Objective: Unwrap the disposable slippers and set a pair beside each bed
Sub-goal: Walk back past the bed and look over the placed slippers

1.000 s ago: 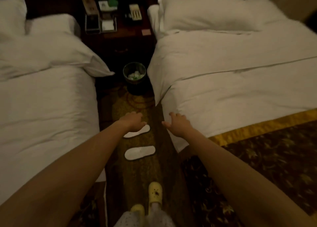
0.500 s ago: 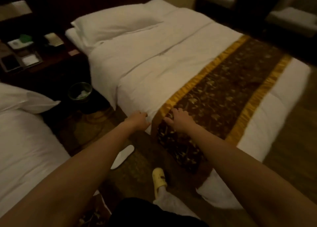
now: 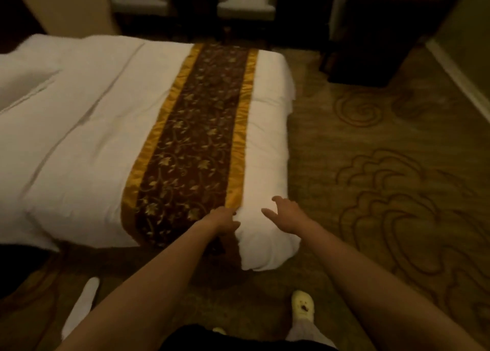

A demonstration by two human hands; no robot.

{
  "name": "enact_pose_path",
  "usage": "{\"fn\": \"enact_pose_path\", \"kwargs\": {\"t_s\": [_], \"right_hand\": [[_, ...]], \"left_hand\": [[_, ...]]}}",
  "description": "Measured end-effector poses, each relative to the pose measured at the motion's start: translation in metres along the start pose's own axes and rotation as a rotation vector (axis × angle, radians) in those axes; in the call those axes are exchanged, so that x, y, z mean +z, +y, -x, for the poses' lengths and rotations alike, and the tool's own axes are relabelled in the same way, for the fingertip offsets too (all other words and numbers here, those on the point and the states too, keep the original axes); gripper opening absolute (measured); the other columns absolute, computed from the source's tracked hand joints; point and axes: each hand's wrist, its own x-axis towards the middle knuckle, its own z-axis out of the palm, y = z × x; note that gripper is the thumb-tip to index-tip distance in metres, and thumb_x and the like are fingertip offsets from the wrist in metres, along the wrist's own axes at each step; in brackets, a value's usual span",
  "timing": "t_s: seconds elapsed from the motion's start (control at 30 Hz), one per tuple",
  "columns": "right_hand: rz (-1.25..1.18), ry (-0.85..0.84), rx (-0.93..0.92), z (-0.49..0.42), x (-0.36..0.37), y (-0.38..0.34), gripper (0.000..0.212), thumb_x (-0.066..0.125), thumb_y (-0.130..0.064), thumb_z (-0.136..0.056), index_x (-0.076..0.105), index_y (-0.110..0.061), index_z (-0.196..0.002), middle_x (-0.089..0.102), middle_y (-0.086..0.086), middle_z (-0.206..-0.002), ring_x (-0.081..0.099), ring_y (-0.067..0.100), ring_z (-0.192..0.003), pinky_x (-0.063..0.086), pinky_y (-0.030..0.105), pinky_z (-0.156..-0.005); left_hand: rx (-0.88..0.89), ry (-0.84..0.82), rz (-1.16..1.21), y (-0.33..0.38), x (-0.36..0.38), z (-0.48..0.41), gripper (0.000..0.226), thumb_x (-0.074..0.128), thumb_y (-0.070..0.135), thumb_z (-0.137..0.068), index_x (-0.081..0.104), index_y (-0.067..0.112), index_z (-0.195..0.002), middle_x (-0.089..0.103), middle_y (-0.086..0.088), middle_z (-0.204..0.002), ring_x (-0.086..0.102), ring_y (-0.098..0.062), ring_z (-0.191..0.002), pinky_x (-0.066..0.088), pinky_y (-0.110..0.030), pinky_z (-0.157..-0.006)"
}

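Observation:
A bed (image 3: 87, 128) with white bedding and a brown, gold-edged runner (image 3: 191, 138) fills the left and middle of the view. My left hand (image 3: 221, 219) hovers at the runner's near gold edge, fingers curled, nothing visible in it. My right hand (image 3: 287, 214) is over the bed's near corner with fingers spread and empty. One white disposable slipper (image 3: 81, 307) lies on the carpet at the lower left, partly hidden by my left forearm.
Patterned carpet (image 3: 384, 181) stretches to the right of the bed. Two pale armchairs (image 3: 245, 4) and dark furniture (image 3: 371, 32) stand at the back. My foot in a yellow clog (image 3: 302, 308) is on the floor near the bed's corner.
The view has swung right from the gap between the beds to the foot of the right bed. Both hands moved along the bed's edge to its corner. Only one slipper stays in sight.

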Motion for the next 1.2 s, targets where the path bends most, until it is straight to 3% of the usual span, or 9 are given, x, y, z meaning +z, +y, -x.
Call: {"fn": "enact_pose_path", "kwargs": {"t_s": [0.17, 0.43, 0.63, 0.83, 1.1, 1.2], "right_hand": [[-0.086, -0.042, 0.156, 0.011, -0.024, 0.130, 0.065, 0.040, -0.054, -0.091, 0.033, -0.011, -0.139, 0.041, 0.017, -0.143, 0.041, 0.035, -0.129, 0.036, 0.043, -0.106], [-0.142, -0.099, 0.323, 0.003, -0.080, 0.298, 0.064, 0.042, -0.052, -0.091, 0.036, -0.006, -0.136, 0.045, 0.020, -0.140, 0.044, 0.034, -0.128, 0.038, 0.036, -0.102], [-0.187, -0.087, 0.299, -0.053, -0.119, 0.339, 0.059, 0.042, -0.050, -0.092, 0.043, -0.003, -0.128, 0.052, 0.021, -0.133, 0.050, 0.033, -0.121, 0.042, 0.034, -0.095], [-0.214, -0.131, 0.283, -0.149, -0.169, 0.363, 0.061, 0.042, -0.050, -0.091, 0.038, -0.008, -0.135, 0.049, 0.017, -0.136, 0.048, 0.032, -0.123, 0.042, 0.037, -0.097], [-0.164, -0.072, 0.269, -0.304, -0.308, 0.399, 0.055, 0.043, -0.049, -0.092, 0.046, -0.005, -0.124, 0.054, 0.020, -0.130, 0.051, 0.035, -0.119, 0.042, 0.037, -0.095], [-0.186, -0.066, 0.257, -0.353, -0.352, 0.408, 0.060, 0.042, -0.049, -0.092, 0.042, -0.005, -0.131, 0.051, 0.020, -0.135, 0.047, 0.034, -0.124, 0.040, 0.038, -0.100]], "left_hand": [[0.107, -0.093, -0.123, 0.116, 0.025, -0.047, 0.052, 0.041, 0.037, -0.097, 0.035, 0.011, -0.142, 0.041, -0.012, -0.147, 0.040, -0.028, -0.133, 0.034, -0.033, -0.106], [0.197, -0.213, -0.160, 0.260, 0.045, -0.111, 0.054, 0.040, 0.035, -0.098, 0.031, 0.008, -0.144, 0.037, -0.015, -0.149, 0.038, -0.029, -0.135, 0.032, -0.035, -0.109], [0.191, -0.220, -0.204, 0.314, 0.017, -0.172, 0.049, 0.042, 0.033, -0.096, 0.039, 0.005, -0.137, 0.044, -0.017, -0.143, 0.045, -0.031, -0.128, 0.038, -0.036, -0.102], [0.163, -0.256, -0.235, 0.356, -0.031, -0.271, 0.048, 0.043, 0.034, -0.096, 0.041, 0.005, -0.133, 0.045, -0.017, -0.140, 0.046, -0.032, -0.126, 0.039, -0.038, -0.100], [0.178, -0.227, -0.179, 0.421, -0.151, -0.415, 0.046, 0.041, 0.031, -0.097, 0.039, 0.008, -0.137, 0.043, -0.016, -0.143, 0.045, -0.031, -0.129, 0.038, -0.037, -0.103], [0.162, -0.221, -0.194, 0.440, -0.195, -0.458, 0.047, 0.041, 0.032, -0.097, 0.040, 0.008, -0.137, 0.044, -0.015, -0.142, 0.046, -0.030, -0.127, 0.039, -0.036, -0.102]]}}
